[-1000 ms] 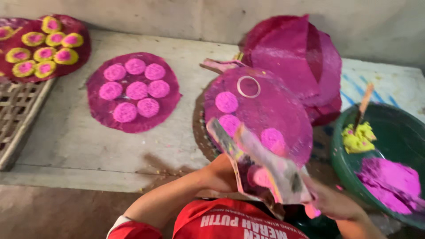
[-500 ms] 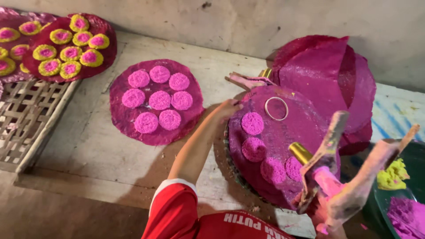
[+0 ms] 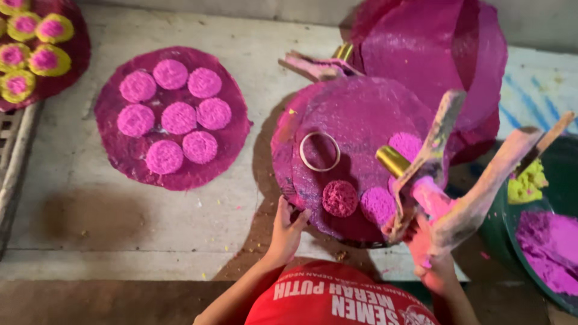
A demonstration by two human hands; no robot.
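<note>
Your left hand grips near edge of round magenta tray, fingers curled over rim. Your right hand clenched around wooden press tool, raised over tray's right side, beside pink discs.

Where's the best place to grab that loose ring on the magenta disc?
Probably pinch the ring across its thin rim from straight above. It lies flat on the magenta disc, hollow in the middle, clear of the pink patties, so a finger can drop inside the hoop.
</note>
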